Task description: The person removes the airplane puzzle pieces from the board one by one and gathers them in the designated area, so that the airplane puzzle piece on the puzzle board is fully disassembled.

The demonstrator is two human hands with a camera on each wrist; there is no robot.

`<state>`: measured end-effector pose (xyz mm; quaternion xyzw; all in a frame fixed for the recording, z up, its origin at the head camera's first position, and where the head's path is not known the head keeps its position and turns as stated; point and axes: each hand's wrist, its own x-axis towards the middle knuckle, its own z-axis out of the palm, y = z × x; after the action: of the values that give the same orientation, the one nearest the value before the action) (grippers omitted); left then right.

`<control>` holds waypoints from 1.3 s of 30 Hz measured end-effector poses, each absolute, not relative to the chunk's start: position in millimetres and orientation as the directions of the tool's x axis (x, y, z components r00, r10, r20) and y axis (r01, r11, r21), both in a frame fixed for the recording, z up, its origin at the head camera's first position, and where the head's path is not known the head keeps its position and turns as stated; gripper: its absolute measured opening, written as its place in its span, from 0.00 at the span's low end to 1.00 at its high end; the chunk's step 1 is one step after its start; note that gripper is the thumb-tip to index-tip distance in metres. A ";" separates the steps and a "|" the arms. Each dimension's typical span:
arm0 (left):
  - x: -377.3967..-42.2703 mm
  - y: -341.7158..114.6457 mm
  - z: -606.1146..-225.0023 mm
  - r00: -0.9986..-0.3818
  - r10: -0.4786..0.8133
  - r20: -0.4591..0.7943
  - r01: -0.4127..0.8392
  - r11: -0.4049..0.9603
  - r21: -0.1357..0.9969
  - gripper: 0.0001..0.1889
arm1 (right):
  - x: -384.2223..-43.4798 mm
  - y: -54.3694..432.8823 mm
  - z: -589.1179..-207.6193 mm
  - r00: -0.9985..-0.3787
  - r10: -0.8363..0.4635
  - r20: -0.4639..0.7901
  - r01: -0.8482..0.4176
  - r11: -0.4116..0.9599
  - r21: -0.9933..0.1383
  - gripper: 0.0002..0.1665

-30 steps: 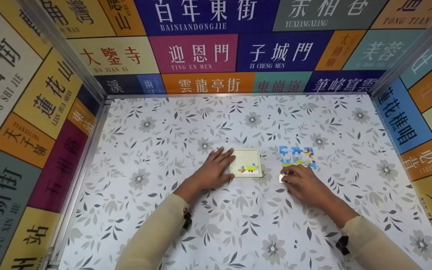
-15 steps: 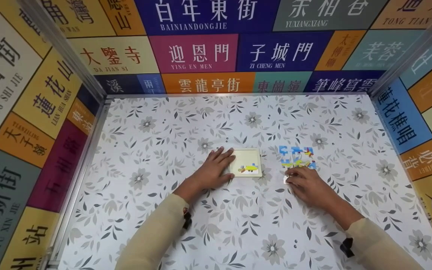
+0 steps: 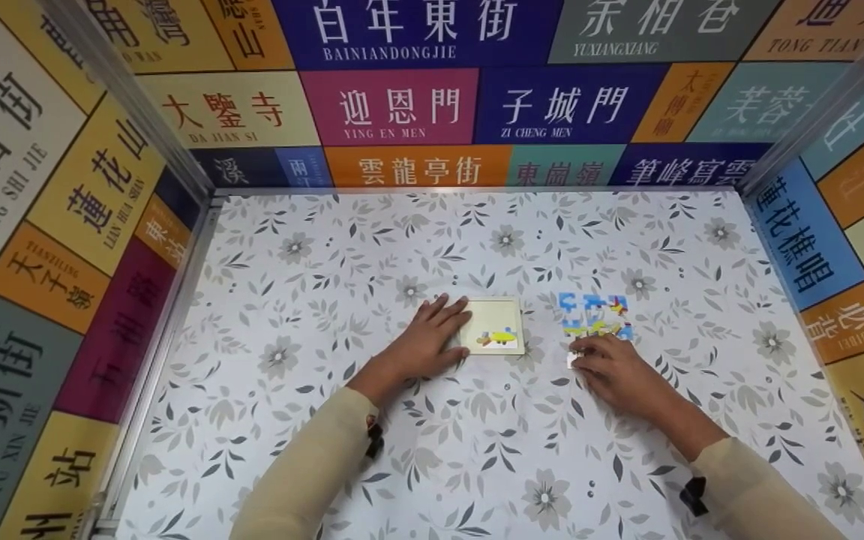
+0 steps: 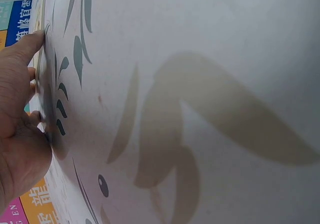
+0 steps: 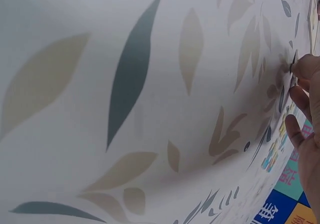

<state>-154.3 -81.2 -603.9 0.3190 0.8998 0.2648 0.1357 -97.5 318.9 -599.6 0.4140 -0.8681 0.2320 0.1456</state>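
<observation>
A small cream puzzle tray (image 3: 490, 315) lies on the table, with a few joined pieces showing a yellow shape (image 3: 505, 337) along its lower edge. My left hand (image 3: 426, 341) rests on the tray's left side, fingers spread and mostly straight; it covers that end of the tray. To the right, my right hand (image 3: 616, 367) pinches a puzzle piece (image 3: 571, 361) between thumb and fingers, a pale part of it showing. Just beyond that hand lie several loose puzzle pieces (image 3: 570, 302) in blue, yellow and red, some partly hidden by the fingers. The right wrist view shows the pinching fingertips (image 5: 300, 66) close to the tabletop.
The table (image 3: 372, 247) has a white covering printed with grey leaves and flowers. Panels with coloured street-name signs (image 3: 402, 105) stand along its back and both sides, meeting at metal corner posts (image 3: 807, 97).
Over the first half second my right hand shifted slightly to the right with the pinched piece, and has hardly moved since. My left hand stays in place on the tray.
</observation>
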 end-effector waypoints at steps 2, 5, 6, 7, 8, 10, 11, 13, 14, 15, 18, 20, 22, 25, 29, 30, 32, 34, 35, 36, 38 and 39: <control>-154.7 -81.0 -603.9 -0.760 0.646 -0.077 0.501 0.657 0.563 0.37 | -97.3 318.9 -599.2 -0.614 -0.650 0.448 -0.787 0.547 -0.284 0.20; -154.9 -80.7 -603.7 -0.760 0.645 -0.078 0.502 0.660 0.558 0.37 | -96.8 319.0 -598.4 -0.618 -0.649 0.443 -0.784 0.547 -0.294 0.19; -155.0 -80.7 -603.7 -0.761 0.645 -0.077 0.504 0.661 0.556 0.37 | -96.5 319.0 -598.3 -0.621 -0.648 0.441 -0.782 0.549 -0.295 0.19; -155.0 -80.6 -603.5 -0.761 0.644 -0.077 0.505 0.662 0.554 0.37 | -96.3 319.1 -598.2 -0.623 -0.649 0.437 -0.781 0.551 -0.294 0.16; -154.9 -80.6 -603.3 -0.760 0.645 -0.076 0.506 0.662 0.553 0.37 | -96.1 319.0 -598.1 -0.625 -0.649 0.434 -0.779 0.554 -0.294 0.15; -154.6 -80.7 -602.7 -0.760 0.646 -0.071 0.509 0.661 0.551 0.37 | -95.5 318.7 -597.9 -0.629 -0.648 0.429 -0.775 0.561 -0.291 0.12; -154.3 -80.8 -602.1 -0.760 0.647 -0.068 0.511 0.658 0.554 0.37 | -95.3 318.5 -598.0 -0.632 -0.646 0.428 -0.773 0.564 -0.290 0.12; -153.7 -81.0 -600.6 -0.758 0.650 -0.061 0.513 0.651 0.560 0.37 | -94.7 318.2 -598.0 -0.636 -0.642 0.427 -0.769 0.569 -0.290 0.12; -153.4 -81.1 -600.0 -0.757 0.651 -0.056 0.514 0.646 0.564 0.36 | -94.5 317.9 -598.0 -0.637 -0.640 0.429 -0.769 0.571 -0.289 0.13; -153.0 -81.2 -599.4 -0.756 0.652 -0.051 0.515 0.642 0.568 0.36 | -94.2 317.8 -598.0 -0.639 -0.639 0.428 -0.767 0.574 -0.288 0.13; -152.0 -81.5 -598.6 -0.754 0.656 -0.046 0.516 0.634 0.576 0.35 | -93.6 317.3 -597.8 -0.640 -0.641 0.423 -0.766 0.578 -0.284 0.14; -151.8 -81.5 -599.1 -0.753 0.657 -0.048 0.517 0.634 0.576 0.35 | -93.8 317.0 -597.5 -0.637 -0.646 0.420 -0.768 0.577 -0.278 0.13; -152.2 -81.2 -599.2 -0.753 0.656 -0.055 0.517 0.641 0.568 0.36 | -94.8 316.4 -596.6 -0.638 -0.649 0.415 -0.768 0.577 -0.277 0.13; -153.3 -80.3 -599.9 -0.755 0.652 -0.068 0.515 0.654 0.554 0.37 | -96.9 315.4 -593.3 -0.648 -0.650 0.395 -0.759 0.589 -0.276 0.10; -153.4 -79.4 -601.1 -0.758 0.647 -0.080 0.506 0.662 0.552 0.37 | -99.3 313.5 -586.5 -0.671 -0.648 0.360 -0.740 0.618 -0.266 0.06; -153.1 -79.6 -601.2 -0.759 0.645 -0.082 0.503 0.662 0.555 0.37 | -99.9 312.5 -584.9 -0.676 -0.648 0.352 -0.736 0.624 -0.263 0.06; -152.8 -80.0 -600.8 -0.762 0.642 -0.085 0.498 0.665 0.557 0.37 | -101.0 309.2 -581.7 -0.685 -0.644 0.342 -0.727 0.638 -0.254 0.05; -152.5 -80.2 -599.5 -0.763 0.640 -0.091 0.494 0.669 0.555 0.37 | -101.5 304.6 -578.4 -0.696 -0.639 0.328 -0.716 0.652 -0.249 0.06; -152.5 -80.3 -599.5 -0.763 0.640 -0.093 0.493 0.669 0.556 0.37 | -101.8 301.9 -577.1 -0.700 -0.638 0.320 -0.712 0.658 -0.246 0.07; -152.5 -80.3 -599.0 -0.762 0.640 -0.095 0.492 0.669 0.557 0.37 | -102.0 298.7 -575.8 -0.704 -0.637 0.313 -0.708 0.663 -0.244 0.08; -152.6 -80.1 -598.5 -0.761 0.642 -0.097 0.493 0.669 0.556 0.37 | -103.2 291.4 -573.1 -0.711 -0.636 0.299 -0.702 0.668 -0.248 0.07; -152.6 -80.0 -598.0 -0.760 0.642 -0.102 0.493 0.671 0.554 0.37 | -104.1 287.3 -571.6 -0.713 -0.637 0.292 -0.700 0.667 -0.253 0.07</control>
<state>-152.6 -80.0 -598.0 0.3145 0.9024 0.2562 0.1456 -104.1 287.3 -571.6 0.3681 -0.9086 0.1758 0.0896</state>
